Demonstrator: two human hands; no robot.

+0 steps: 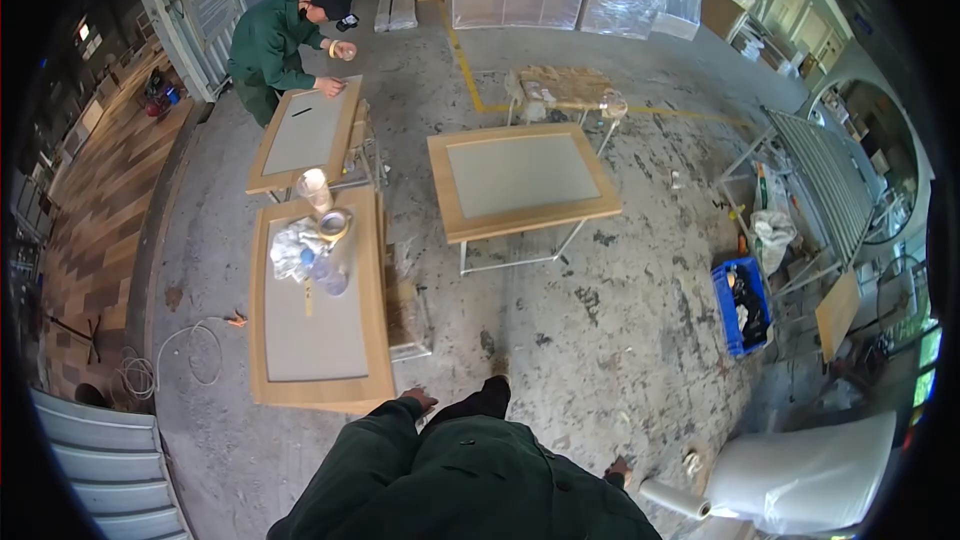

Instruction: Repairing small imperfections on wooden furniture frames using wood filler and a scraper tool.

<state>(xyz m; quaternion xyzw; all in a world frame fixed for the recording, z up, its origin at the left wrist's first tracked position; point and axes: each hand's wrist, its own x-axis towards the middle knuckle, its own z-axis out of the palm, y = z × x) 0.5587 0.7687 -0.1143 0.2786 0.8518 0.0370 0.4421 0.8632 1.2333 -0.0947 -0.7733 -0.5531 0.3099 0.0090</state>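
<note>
My left hand (420, 400) hangs by the near right corner of a wood-framed panel (318, 338) with a grey centre; I cannot make out its fingers or any grip. My right hand (620, 470) hangs low at my right side, its fingers too small to read. On the near panel lie a crumpled white cloth or plastic (292, 248), a roll of tape (334, 225), a clear bottle (328, 275) and a plastic cup (315, 190) with something pale in it. Ahead of me, a similar framed panel (535, 172) rests on a metal stand.
At the far left a co-worker (270, 45) bends over another framed panel (305, 132). A wrapped stool-like piece (565, 87) stands behind the middle panel. To the right are a blue crate (741, 308), a slatted metal rack (820, 175) and a big plastic-film roll (805, 470). A cable (205, 352) lies left.
</note>
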